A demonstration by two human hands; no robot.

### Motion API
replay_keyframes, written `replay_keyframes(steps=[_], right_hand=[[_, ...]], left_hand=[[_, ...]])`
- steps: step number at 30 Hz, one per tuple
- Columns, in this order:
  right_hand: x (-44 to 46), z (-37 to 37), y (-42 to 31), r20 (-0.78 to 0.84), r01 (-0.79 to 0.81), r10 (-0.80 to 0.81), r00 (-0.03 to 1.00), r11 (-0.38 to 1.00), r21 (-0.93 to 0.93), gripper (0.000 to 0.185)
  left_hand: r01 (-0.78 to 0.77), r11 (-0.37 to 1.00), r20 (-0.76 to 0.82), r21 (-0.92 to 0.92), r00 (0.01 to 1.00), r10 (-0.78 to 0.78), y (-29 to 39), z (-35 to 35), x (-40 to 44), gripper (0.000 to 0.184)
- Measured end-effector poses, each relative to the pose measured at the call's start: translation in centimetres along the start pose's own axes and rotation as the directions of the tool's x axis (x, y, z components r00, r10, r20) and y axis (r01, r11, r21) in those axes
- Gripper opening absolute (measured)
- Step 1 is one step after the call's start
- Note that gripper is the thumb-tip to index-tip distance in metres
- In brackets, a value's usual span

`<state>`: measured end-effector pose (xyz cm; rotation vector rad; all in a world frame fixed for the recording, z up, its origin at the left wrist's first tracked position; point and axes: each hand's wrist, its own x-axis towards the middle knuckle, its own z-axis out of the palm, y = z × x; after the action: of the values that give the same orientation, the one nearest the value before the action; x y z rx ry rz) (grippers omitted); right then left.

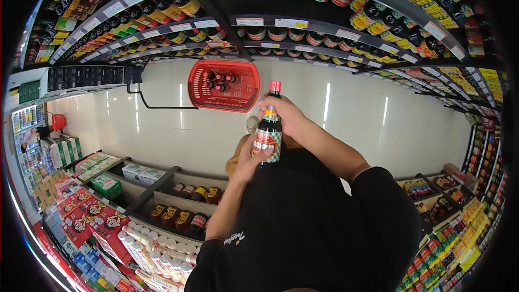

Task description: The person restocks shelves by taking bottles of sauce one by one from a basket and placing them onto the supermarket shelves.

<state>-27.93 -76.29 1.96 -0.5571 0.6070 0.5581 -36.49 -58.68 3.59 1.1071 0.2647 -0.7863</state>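
A dark sauce bottle (263, 139) with a red cap and a red and green checked label is held in front of my body, cap pointing away from me. My left hand (250, 161) is closed around its lower part, thumb over the label. Around the neck, just below the cap, my right hand (284, 114) is wrapped. Beyond my hands, a red shopping basket (250, 86) stands on the floor, with several dark red-capped bottles (220, 78) inside.
Tall shelves (275, 21) of bottled sauces run along the far side. Low wooden bins (162, 184) with jars and boxes stand at my left, and more packed goods (440, 249) at my right. A black metal frame (162, 107) sits left of the basket. Another person (38, 134) is at the far left.
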Motion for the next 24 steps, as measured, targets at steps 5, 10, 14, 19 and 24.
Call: replay_keyframes(steps=[5,10,14,19,24], right_hand=[[-2.7,1.2,-2.7,0.008,0.081,-0.081,0.997,0.997,-0.014,0.018],[-3.5,-1.1,-3.6,-0.033,0.150,-0.149,0.988,0.988,0.022,0.016],[-4.2,-2.5,-4.4,-0.094,0.172,-0.164,0.982,0.981,0.085,0.012],[-5.0,-3.1,-5.3,-0.004,0.256,-0.256,0.967,0.965,0.054,0.014],[-7.3,-3.3,-6.1,0.177,0.469,-0.435,0.883,0.800,-0.374,0.029]], left_hand=[[-0.148,0.984,0.074,0.100,0.987,0.141,1.0,1.7,0.9,0.053],[-0.117,0.984,0.080,0.136,0.991,0.107,1.1,3.1,2.3,0.048],[-0.079,0.984,0.120,0.158,0.991,0.060,1.6,4.3,3.2,0.045],[-0.214,0.925,0.165,0.313,0.972,0.169,2.5,5.9,3.5,0.047],[-0.307,0.892,0.253,0.330,0.940,0.230,4.4,6.2,3.8,0.055]])
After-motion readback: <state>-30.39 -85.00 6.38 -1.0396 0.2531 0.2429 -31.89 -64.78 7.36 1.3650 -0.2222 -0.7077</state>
